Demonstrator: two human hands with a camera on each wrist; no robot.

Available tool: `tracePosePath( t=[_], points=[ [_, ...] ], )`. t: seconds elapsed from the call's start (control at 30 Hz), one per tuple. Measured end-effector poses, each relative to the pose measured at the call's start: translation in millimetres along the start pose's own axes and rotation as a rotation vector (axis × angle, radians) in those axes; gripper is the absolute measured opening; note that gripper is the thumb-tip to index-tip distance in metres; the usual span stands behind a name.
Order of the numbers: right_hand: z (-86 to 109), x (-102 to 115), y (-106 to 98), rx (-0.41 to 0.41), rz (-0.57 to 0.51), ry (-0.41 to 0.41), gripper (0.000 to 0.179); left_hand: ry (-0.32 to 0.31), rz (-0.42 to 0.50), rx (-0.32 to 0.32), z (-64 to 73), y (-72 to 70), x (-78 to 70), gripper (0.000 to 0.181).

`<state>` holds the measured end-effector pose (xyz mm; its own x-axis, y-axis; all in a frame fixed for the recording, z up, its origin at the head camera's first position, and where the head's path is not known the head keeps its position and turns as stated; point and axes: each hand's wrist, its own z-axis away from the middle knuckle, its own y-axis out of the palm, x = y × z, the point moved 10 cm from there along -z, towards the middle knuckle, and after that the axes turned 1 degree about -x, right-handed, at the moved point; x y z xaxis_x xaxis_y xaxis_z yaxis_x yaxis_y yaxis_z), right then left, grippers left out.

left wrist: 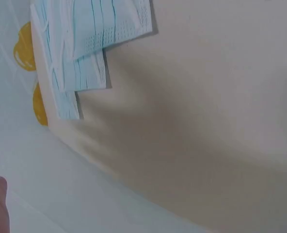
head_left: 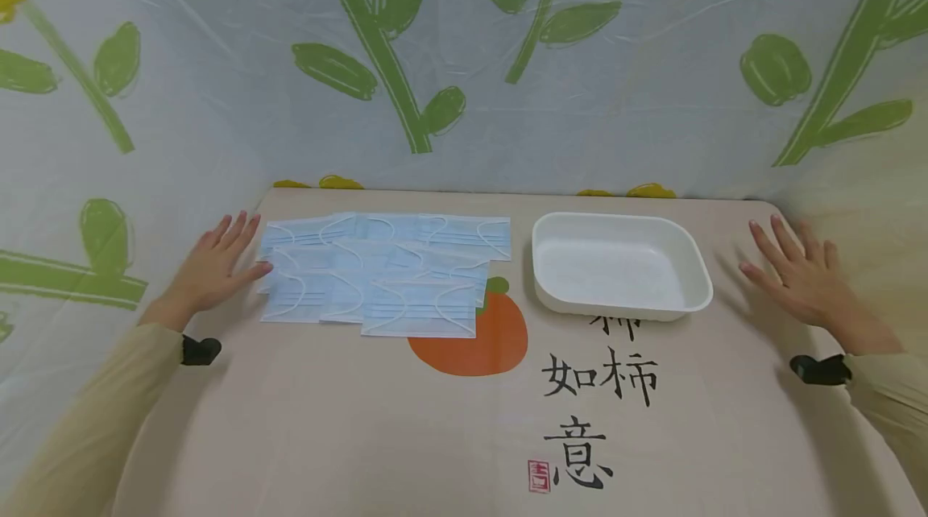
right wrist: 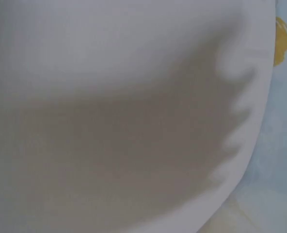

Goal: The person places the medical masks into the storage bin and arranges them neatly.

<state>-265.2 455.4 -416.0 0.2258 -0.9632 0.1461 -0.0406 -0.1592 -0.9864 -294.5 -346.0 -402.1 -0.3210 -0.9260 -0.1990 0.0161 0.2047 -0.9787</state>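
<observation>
Several pale blue face masks point(head_left: 418, 309) with white ear loops lie flat and overlapping on the left half of the table. In the left wrist view their edges point(left wrist: 109, 24) show at the top. My left hand point(head_left: 221, 266), fingers spread, is at the left end of the masks and holds nothing; its thumb tip overlaps their edge in the head view. To the right of the masks stands a white rectangular basin point(head_left: 616, 263) with nothing in it. Beyond it, my right hand point(head_left: 801, 275) hovers with fingers spread, holding nothing, its shadow on the table below.
The beige table cover point(head_left: 326, 420) bears a printed orange persimmon point(head_left: 500, 340) and black characters point(head_left: 580, 452). Behind the table's far edge hangs a light curtain point(head_left: 652, 114) with green leaves and yellow flowers. Dark bands with small devices sit at both wrists.
</observation>
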Motion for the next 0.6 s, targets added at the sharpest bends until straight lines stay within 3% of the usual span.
tracePosePath(
  t=[0.27, 0.37, 0.6],
  points=[
    [-1.9, 13, -3, -0.035, 0.0, -0.048, 0.064, 0.041, 0.065, -0.075, -5.6, 1.5, -14.9, 0.079],
    [-1.8, 17, -7, -0.099, -0.044, -0.07, 0.059, 0.032, 0.093, -0.083, -5.2, 3.7, -18.7, 0.076],
    [-6.7, 31, -21, -0.274, -0.189, -0.09, 0.052, -0.034, 0.142, -0.034, -5.5, 14.2, -22.8, 0.072]
  ],
)
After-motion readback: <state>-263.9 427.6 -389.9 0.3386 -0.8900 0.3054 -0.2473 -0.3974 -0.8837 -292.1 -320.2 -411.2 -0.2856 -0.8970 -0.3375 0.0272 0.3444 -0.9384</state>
